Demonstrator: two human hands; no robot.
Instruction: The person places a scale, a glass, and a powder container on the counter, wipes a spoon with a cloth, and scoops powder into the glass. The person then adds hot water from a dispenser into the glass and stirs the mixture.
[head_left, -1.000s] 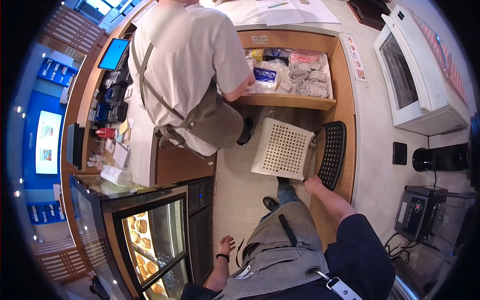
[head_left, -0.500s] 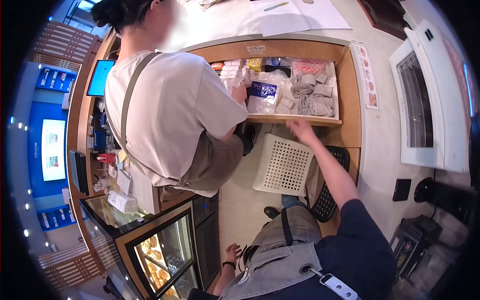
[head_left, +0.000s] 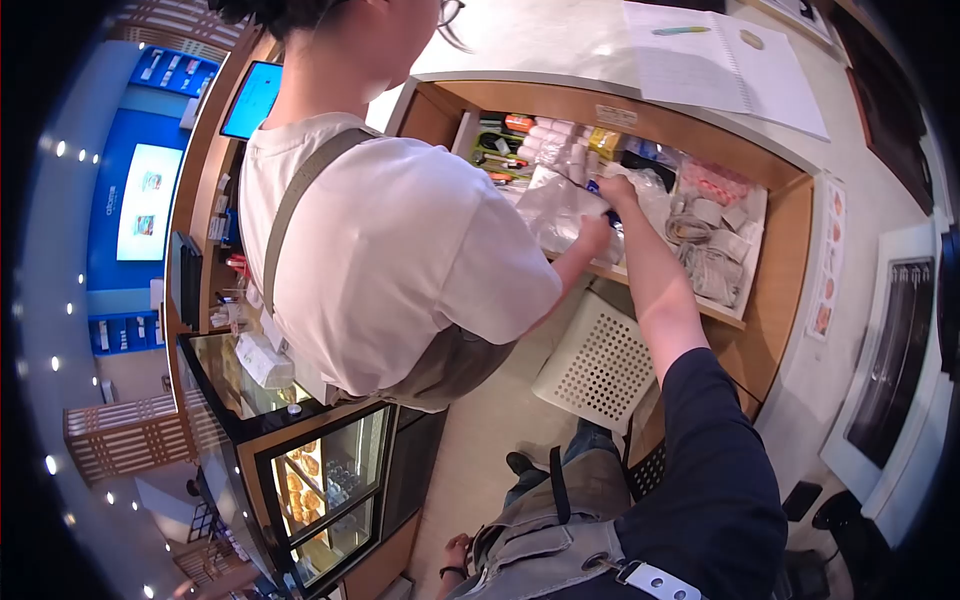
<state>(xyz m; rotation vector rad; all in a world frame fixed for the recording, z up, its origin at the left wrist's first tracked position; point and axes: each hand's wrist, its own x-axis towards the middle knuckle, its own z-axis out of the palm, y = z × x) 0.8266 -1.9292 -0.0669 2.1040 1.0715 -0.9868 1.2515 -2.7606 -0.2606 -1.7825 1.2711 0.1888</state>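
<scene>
My right hand (head_left: pixel 617 192) reaches into the open drawer, its bent fingers closed on a clear plastic packet (head_left: pixel 648 200) with a blue label, which the hand partly covers. Just beside it, a co-worker's hand (head_left: pixel 596 236) holds a crumpled clear plastic bag (head_left: pixel 560 205) over the drawer front. Down at my side hangs my left hand (head_left: pixel 457 551), fingers loosely bent and apart, with nothing visible in it. White rolls (head_left: pixel 548 135) lie at the back of the drawer (head_left: pixel 755 265), and grey-white cloth bundles (head_left: pixel 710 262) fill its right end.
The co-worker (head_left: pixel 390 260) stands close on my left. A perforated cream chair back (head_left: pixel 597 362) is below the drawer. An open notebook (head_left: pixel 700 60) lies on the counter above. At lower left stands a glass display case (head_left: pixel 330 490) with baked goods; a white oven (head_left: pixel 885 360) is at right.
My right hand has moved from in front of the drawer into it, onto the labelled packet. The co-worker has leaned in, lifting a clear bag. The view has turned, and my left hand stays low.
</scene>
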